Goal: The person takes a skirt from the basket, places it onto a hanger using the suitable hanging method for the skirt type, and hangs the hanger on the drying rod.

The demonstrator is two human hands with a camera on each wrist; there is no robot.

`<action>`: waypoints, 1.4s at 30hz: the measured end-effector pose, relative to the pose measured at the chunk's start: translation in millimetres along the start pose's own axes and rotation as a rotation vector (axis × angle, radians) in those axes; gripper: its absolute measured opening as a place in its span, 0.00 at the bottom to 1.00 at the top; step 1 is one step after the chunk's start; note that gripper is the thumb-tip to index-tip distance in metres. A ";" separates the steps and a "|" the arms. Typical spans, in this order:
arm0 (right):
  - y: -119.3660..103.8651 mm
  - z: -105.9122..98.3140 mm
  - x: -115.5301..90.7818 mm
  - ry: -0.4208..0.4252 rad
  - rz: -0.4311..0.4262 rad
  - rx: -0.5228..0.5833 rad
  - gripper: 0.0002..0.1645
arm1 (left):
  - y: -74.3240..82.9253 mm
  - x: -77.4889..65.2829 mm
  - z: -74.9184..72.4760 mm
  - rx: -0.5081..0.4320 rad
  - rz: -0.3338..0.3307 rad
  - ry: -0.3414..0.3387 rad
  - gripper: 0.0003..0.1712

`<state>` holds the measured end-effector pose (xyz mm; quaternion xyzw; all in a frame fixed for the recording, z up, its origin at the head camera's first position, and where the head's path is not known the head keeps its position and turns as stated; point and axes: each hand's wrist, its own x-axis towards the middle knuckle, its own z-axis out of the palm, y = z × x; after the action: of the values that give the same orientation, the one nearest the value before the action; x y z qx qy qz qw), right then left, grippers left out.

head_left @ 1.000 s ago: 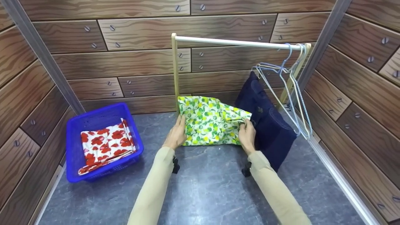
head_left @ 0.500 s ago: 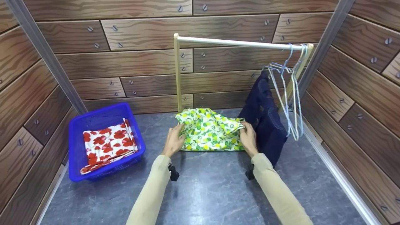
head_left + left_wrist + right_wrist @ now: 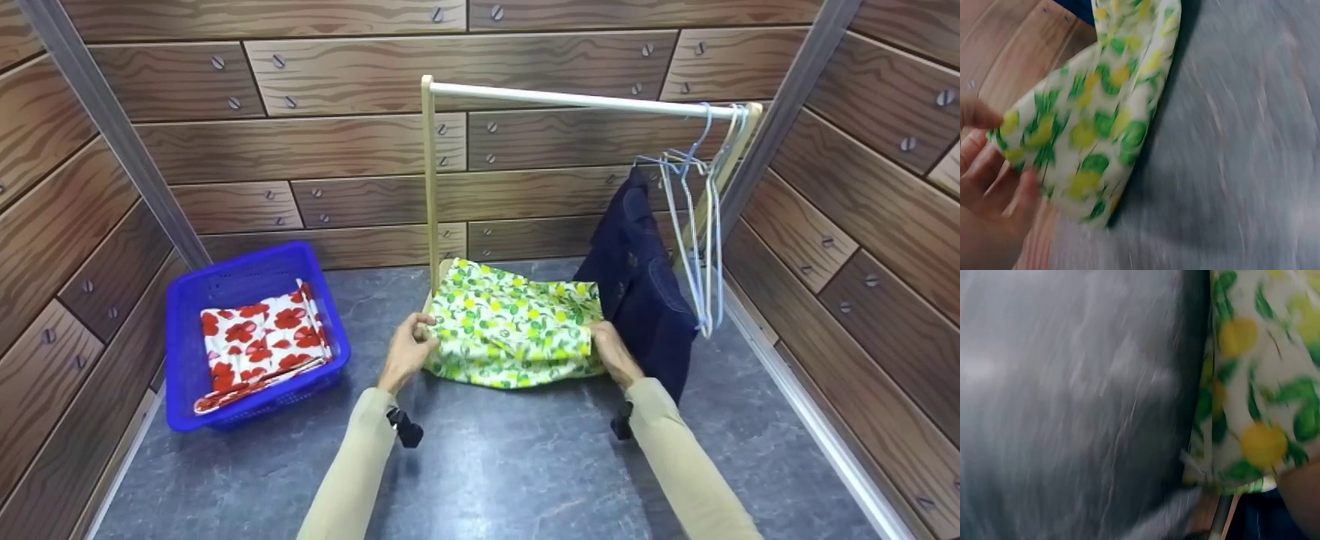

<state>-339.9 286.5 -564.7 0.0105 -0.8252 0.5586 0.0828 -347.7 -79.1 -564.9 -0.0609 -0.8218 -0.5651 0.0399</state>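
A white cloth printed with yellow lemons and green leaves [image 3: 510,322] spans the space between both hands, its near part folded over and hanging toward the floor. At its left edge my left hand [image 3: 407,349] pinches the fabric; the left wrist view shows thumb and fingers at a corner of the lemon-print cloth [image 3: 1084,135]. My right hand [image 3: 613,351] grips the right edge, its fingertips hidden by the fabric. In the right wrist view the lemon-print cloth [image 3: 1264,382] fills the right side, with only a little of the hand [image 3: 1303,495] showing.
To the left stands a blue basket [image 3: 180,360] holding a folded red-flowered cloth [image 3: 259,341]. A rack with a white rail [image 3: 570,97] stands behind the hands. Several wire hangers [image 3: 701,240] and dark blue denim clothing [image 3: 645,277] hang at its right end, close to my right hand.
The lemon-print cloth was raised, then lowered toward the floor, and its upper edge is now folded over toward me. Both hands have come nearer and slightly farther apart. The denim swung right.
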 end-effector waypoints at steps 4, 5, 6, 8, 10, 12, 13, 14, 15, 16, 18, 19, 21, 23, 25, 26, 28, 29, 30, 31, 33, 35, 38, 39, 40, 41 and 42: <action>3.8 -7.0 -7.9 -0.152 0.167 -0.012 0.18 | -8.0 -4.3 -1.9 0.144 -0.120 -0.124 0.32; 4.5 -8.3 -9.1 -0.174 0.196 0.005 0.18 | -9.4 -5.2 -1.8 0.179 -0.153 -0.142 0.35; 4.9 -9.4 -9.6 -0.198 0.222 0.051 0.19 | -10.8 -5.7 -1.2 0.209 -0.187 -0.156 0.38; 4.6 -10.5 -8.3 -0.268 0.241 0.120 0.25 | -13.0 -5.6 0.8 0.255 -0.230 -0.168 0.40; 3.4 -10.1 -5.3 -0.341 0.252 0.172 0.33 | -13.8 -5.1 3.3 0.260 -0.250 -0.160 0.40; 1.7 -7.8 -2.1 -0.432 0.265 0.163 0.41 | -14.9 -3.6 5.5 0.249 -0.225 -0.137 0.39; 1.2 -5.1 -0.3 -0.485 0.266 0.122 0.44 | -14.7 -3.2 5.6 0.236 -0.207 -0.123 0.39; 0.8 -2.5 0.8 -0.533 0.255 0.066 0.45 | -14.1 -2.9 5.4 0.212 -0.188 -0.112 0.39; 0.8 0.3 1.8 -0.560 0.252 0.016 0.43 | -13.4 -3.0 4.9 0.184 -0.170 -0.114 0.38; 0.9 2.9 2.4 -0.576 0.250 -0.043 0.40 | -12.7 -3.4 3.8 0.154 -0.153 -0.128 0.38; 1.2 7.7 2.8 -0.599 0.227 -0.150 0.32 | -11.2 -5.0 0.2 0.087 -0.119 -0.171 0.35; 1.4 9.7 2.7 -0.593 0.216 -0.201 0.30 | -9.9 -5.9 -2.3 0.058 -0.098 -0.197 0.29; 1.1 12.1 2.0 -0.572 0.205 -0.285 0.30 | -9.2 -8.9 -7.9 -0.001 -0.057 -0.277 0.15; 1.1 13.9 1.4 -0.556 0.187 -0.363 0.31 | -9.8 -12.3 -14.4 -0.041 -0.029 -0.377 0.03; 1.3 15.8 1.2 -0.542 0.186 -0.425 0.33 | -10.3 -15.4 -20.5 -0.019 -0.025 -0.493 0.11; 0.8 16.7 1.3 -0.543 0.185 -0.452 0.34 | -10.5 -16.8 -23.2 0.011 -0.038 -0.556 0.13; 0.0 18.8 1.7 -0.565 0.170 -0.499 0.36 | -10.6 -18.3 -27.1 0.085 -0.060 -0.658 0.13; -0.7 19.7 1.7 -0.577 0.168 -0.512 0.37 | -10.1 -18.4 -28.8 0.129 -0.064 -0.690 0.13; -1.4 20.7 2.0 -0.589 0.166 -0.529 0.38 | -9.1 -18.3 -30.0 0.170 -0.072 -0.718 0.12; -2.4 21.5 2.4 -0.601 0.167 -0.544 0.40 | -7.7 -18.0 -31.4 0.200 -0.081 -0.743 0.11; -4.0 22.7 3.7 -0.622 0.151 -0.577 0.42 | -3.9 -16.7 -34.6 0.248 -0.107 -0.790 0.12; -5.1 23.5 5.3 -0.622 0.159 -0.589 0.43 | 1.1 -15.3 -38.2 0.283 -0.134 -0.843 0.10; -4.9 24.2 8.4 -0.587 0.159 -0.601 0.43 | 6.0 -15.4 -41.3 0.332 -0.173 -0.870 0.19; -4.1 24.9 9.0 -0.555 0.171 -0.588 0.43 | 6.3 -16.1 -40.8 0.343 -0.177 -0.854 0.21; -3.0 25.6 9.2 -0.519 0.180 -0.567 0.44 | 6.3 -17.5 -39.9 0.351 -0.178 -0.836 0.22; -1.4 26.1 9.8 -0.478 0.183 -0.542 0.46 | 5.7 -19.1 -38.2 0.368 -0.169 -0.818 0.22; 0.8 26.0 10.3 -0.442 0.189 -0.515 0.47 | 5.1 -21.0 -35.7 0.383 -0.158 -0.799 0.21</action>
<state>-353.3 263.6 -573.3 0.0334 -0.9344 0.3214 -0.1499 -326.3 -111.8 -550.2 -0.2026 -0.8648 -0.3361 -0.3133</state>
